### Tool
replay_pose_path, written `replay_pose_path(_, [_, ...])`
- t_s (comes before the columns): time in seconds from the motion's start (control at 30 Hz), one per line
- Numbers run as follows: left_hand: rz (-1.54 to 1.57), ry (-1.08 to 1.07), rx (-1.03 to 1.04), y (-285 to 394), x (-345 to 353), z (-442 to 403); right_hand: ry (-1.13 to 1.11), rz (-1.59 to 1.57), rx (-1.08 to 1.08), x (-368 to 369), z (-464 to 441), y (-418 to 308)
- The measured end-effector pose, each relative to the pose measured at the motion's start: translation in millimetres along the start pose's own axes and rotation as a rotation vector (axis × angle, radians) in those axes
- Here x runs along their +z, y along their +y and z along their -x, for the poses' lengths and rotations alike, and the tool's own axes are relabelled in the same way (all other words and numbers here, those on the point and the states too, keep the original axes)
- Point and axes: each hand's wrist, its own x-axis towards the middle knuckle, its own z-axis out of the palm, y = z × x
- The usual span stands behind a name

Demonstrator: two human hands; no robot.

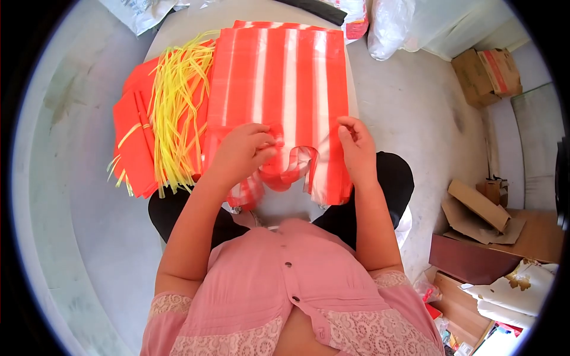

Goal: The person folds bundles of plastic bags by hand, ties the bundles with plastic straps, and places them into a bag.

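Left hand [242, 155] and right hand [360, 151] curl loosely, pinch unclear. Uneven tugging could crease the striped plastic [304, 113] between them.

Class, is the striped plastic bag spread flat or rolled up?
Spread mostly flat: the striped plastic bag shows straight stripes, with its near end curled.

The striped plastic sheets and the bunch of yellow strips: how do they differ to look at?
The striped plastic sheets are red and white, while the yellow strips are all one colour. The sheets are broad and mostly flat; the strips are narrow and lie in a loose tangle. The left hand is over the sheets, whereas neither hand is at the strips. Both lie in front of the person, side by side.
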Motion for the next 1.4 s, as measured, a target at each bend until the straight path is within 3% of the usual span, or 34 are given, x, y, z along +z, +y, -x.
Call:
replay_pose_path(0.03, [-0.031, -0.003, 0.019, 1.9, -1.0, 0.6, 0.014, 0.007, 0.035, -3.3, 3.1, -6.3])
replay_pose_path(0.13, [-0.094, -0.021, 0.065, 4.0, -1.2, 3.4, -0.08, 0.284, -0.136, -3.3, 14.0, 0.5])
replay_pose_path(0.23, [-0.087, -0.045, 0.088, 0.7, -0.5, 2.8, -0.344, 0.426, -0.412, 21.5, 25.3, -8.4])
replay_pose_path(0.33, [-0.081, -0.069, 0.097, -2.7, -0.1, 4.0, -0.439, 0.551, -0.642, 49.0, 36.5, -23.0])
replay_pose_path(0.53, [-0.148, -0.105, 0.087, 2.7, -6.5, 10.9, -0.438, 0.655, -0.76, 66.5, 31.7, -21.8])
replay_pose_path(0.73, [-0.183, -0.008, 0.115, 10.9, -0.4, 13.7, -0.328, 0.415, -0.491, 73.3, 28.7, -21.2])
replay_pose_path(0.83, [-0.235, 0.082, 0.128, -0.2, 14.0, 11.9, -0.339, 0.328, -0.45, 69.5, 24.8, -21.6])
replay_pose_path(0.93, [-0.189, 0.07, 0.091, 3.2, 13.3, 9.1, -0.136, 0.379, -0.532, 52.6, 12.3, -7.2])
replay_pose_path(1.03, [-0.043, 0.039, 0.016, 1.6, 8.8, 9.3, -0.091, 0.139, -0.03, 14.6, 8.7, -22.9])
replay_pose_path(1.17, [0.18, 0.087, -0.075, -7.6, 8.6, 2.7, -0.048, -0.068, 0.067, -17.2, 0.6, 16.1])
replay_pose_path(1.3, [0.33, 0.054, -0.187, 1.9, 1.1, -3.8, -0.05, -0.071, 0.092, -18.9, 1.1, 29.1])
replay_pose_path(1.4, [0.328, 0.056, -0.131, -3.4, 1.5, -4.5, -0.054, -0.024, 0.041, -14.8, -9.3, 48.2])
